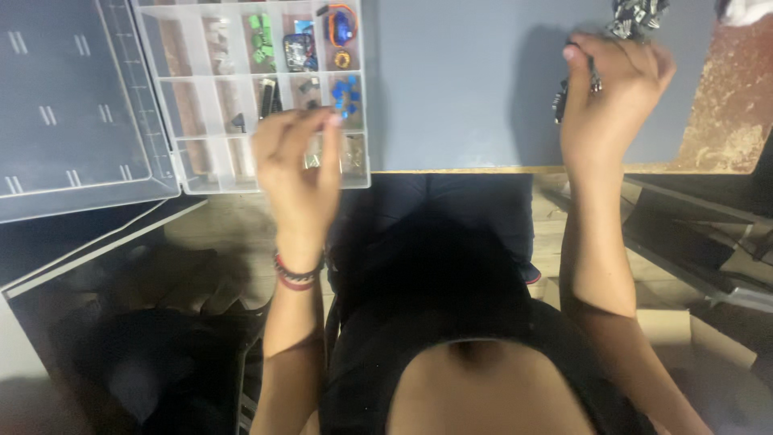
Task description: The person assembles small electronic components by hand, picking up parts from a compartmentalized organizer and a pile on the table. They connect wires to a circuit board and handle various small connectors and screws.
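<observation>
My left hand [296, 161] hovers over the front edge of a clear plastic compartment box [201, 173]. Its fingers are pinched together, and whether something tiny sits between them I cannot tell. The box holds small parts: green pieces [259, 39], blue pieces [346, 94], and a small blue motor-like part with orange wire [341, 26]. My right hand [608, 93] is raised over the grey table mat [451, 89] on the right, fingers closed on a small dark component [560, 103] that hangs beside the thumb.
The box's open lid [68, 97] lies flat to the left. A pile of dark and silver parts [636, 14] sits at the top right. The worn brown tabletop [737, 97] shows right of the mat. Cardboard and shelves lie below the table edge.
</observation>
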